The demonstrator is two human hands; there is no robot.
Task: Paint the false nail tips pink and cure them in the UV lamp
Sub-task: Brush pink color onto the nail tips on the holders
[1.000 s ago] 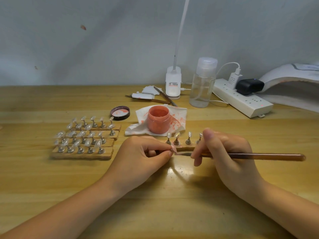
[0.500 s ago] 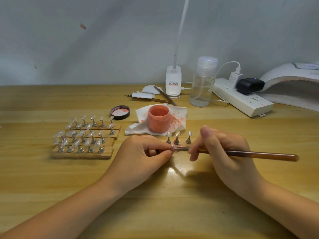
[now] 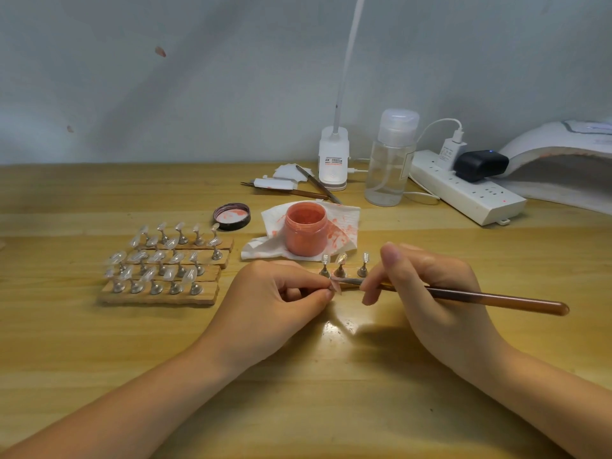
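Head view: far right on the table sits the white UV lamp, a curved shell. Right hand pinches a brown brush, its tip touching the nail tip. Left hand pinches that small, pink-coated tip at centre. Beyond stands the open pink paint jar; clear tips on wooden racks lie left.

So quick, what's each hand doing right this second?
Left hand: closed, pinching a small false nail tip between thumb and fingers.
Right hand: closed, gripping the brush, whose tip is at the nail tip.
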